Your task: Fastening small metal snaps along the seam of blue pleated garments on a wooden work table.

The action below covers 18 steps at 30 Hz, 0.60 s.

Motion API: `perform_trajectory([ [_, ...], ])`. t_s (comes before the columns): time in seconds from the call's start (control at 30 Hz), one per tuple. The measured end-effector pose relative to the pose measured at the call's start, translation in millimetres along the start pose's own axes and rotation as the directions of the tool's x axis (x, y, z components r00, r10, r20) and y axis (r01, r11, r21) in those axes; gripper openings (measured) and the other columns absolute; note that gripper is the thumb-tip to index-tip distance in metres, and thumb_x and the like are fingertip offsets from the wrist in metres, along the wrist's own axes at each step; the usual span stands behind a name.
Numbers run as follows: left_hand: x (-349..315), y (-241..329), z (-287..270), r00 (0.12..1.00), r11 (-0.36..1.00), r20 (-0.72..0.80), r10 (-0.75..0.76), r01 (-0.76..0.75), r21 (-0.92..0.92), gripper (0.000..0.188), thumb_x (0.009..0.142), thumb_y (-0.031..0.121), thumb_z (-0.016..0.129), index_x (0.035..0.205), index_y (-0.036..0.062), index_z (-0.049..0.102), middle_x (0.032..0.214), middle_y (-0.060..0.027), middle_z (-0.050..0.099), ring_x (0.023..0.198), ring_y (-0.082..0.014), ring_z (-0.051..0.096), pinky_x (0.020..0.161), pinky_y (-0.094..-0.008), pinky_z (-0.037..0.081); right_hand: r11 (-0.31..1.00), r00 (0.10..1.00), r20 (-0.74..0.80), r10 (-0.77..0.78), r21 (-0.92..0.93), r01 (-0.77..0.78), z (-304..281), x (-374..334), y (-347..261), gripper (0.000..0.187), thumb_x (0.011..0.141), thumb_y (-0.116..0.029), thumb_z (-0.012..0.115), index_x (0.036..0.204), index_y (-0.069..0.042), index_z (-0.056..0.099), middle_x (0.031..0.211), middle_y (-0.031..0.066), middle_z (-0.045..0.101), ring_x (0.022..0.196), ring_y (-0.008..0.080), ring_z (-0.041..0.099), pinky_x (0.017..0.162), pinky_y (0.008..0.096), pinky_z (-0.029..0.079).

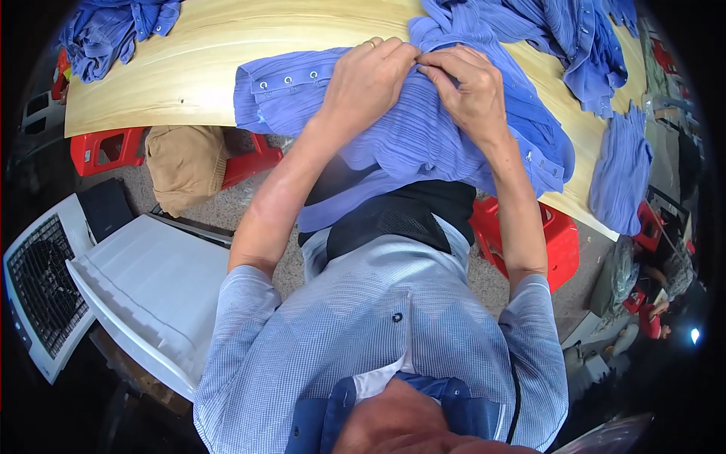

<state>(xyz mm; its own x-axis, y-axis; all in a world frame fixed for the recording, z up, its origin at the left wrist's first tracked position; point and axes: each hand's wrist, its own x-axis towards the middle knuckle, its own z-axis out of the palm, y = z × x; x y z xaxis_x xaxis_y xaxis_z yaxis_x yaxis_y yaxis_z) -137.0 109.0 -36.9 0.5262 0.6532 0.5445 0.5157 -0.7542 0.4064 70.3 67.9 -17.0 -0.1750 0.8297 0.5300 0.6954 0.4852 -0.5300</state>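
A periwinkle-blue ribbed knit garment (427, 121) lies across the table's near edge, partly hanging over it toward my lap. Along its left part runs a band with several round metal-like fasteners. My left hand (368, 83) is closed, its fingertips pinching the fabric near the middle of the garment. Right beside it, my right hand (470, 87) pinches the same spot between thumb and fingers. The fingertips of both hands almost meet there. Whatever small part lies between them is hidden.
More blue garments lie on the wooden table (189, 76): a heap (121, 34) far left, others (582, 53) far right. One blue piece (624, 170) hangs over the right edge. Red stools (560, 242), a tan cloth bundle (185, 163) and a white plastic panel (151, 291) stand below.
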Motion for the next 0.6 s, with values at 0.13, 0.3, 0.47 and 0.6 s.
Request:
perform_trajectory([
  [0.13, -2, -4, 0, 1.0, 0.999, 0.017, -0.011, 0.012, -0.034, 0.014, 0.097, 0.006, 0.076, 0.111, 0.0044, 0.074, 0.098, -0.0125, 0.074, 0.092, -0.0349, 0.073, 0.082, -0.0452, 0.059, 1.0, 0.988, 0.152, 0.019, 0.013, -0.021, -9, 14, -3, 0.014, 0.093, -0.005, 0.081, 0.106, -0.003, 0.076, 0.093, 0.0145, 0.08, 0.091, 0.037, 0.077, 0.088, 0.0468, 0.061],
  [0.3, 0, -5, 3, 1.0, 0.998, -0.023, 0.016, -0.017, -0.055, 0.003, 0.096, 0.007, 0.071, 0.099, 0.0054, 0.07, 0.091, -0.0117, 0.069, 0.086, -0.034, 0.071, 0.077, -0.0469, 0.057, 0.988, 0.967, 0.222, -0.125, -0.062, 0.142, -18, 32, -6, 0.015, 0.092, -0.002, 0.076, 0.105, -0.003, 0.068, 0.088, 0.0162, 0.075, 0.088, 0.0384, 0.076, 0.08, 0.0494, 0.061],
  [0.47, -2, -6, 1, 1.0, 0.999, 0.013, -0.013, 0.014, -0.052, 0.014, 0.097, 0.003, 0.073, 0.112, 0.0032, 0.073, 0.096, -0.0125, 0.072, 0.091, -0.0362, 0.071, 0.082, -0.0467, 0.058, 0.916, 0.92, 0.262, -0.292, -0.201, 0.348, -19, 35, -6, 0.023, 0.08, -0.003, 0.073, 0.103, -0.006, 0.069, 0.087, 0.0107, 0.07, 0.088, 0.0315, 0.074, 0.075, 0.0441, 0.06],
  [0.6, -3, -3, -1, 1.0, 0.999, 0.016, -0.023, 0.024, -0.041, 0.02, 0.097, 0.004, 0.073, 0.118, 0.004, 0.073, 0.098, -0.0121, 0.072, 0.092, -0.0359, 0.071, 0.082, -0.0472, 0.057, 0.854, 0.892, 0.217, -0.397, -0.269, 0.445, -14, 27, 1, 0.024, 0.08, -0.006, 0.074, 0.103, -0.006, 0.069, 0.092, 0.0065, 0.071, 0.089, 0.026, 0.073, 0.075, 0.0402, 0.061],
])
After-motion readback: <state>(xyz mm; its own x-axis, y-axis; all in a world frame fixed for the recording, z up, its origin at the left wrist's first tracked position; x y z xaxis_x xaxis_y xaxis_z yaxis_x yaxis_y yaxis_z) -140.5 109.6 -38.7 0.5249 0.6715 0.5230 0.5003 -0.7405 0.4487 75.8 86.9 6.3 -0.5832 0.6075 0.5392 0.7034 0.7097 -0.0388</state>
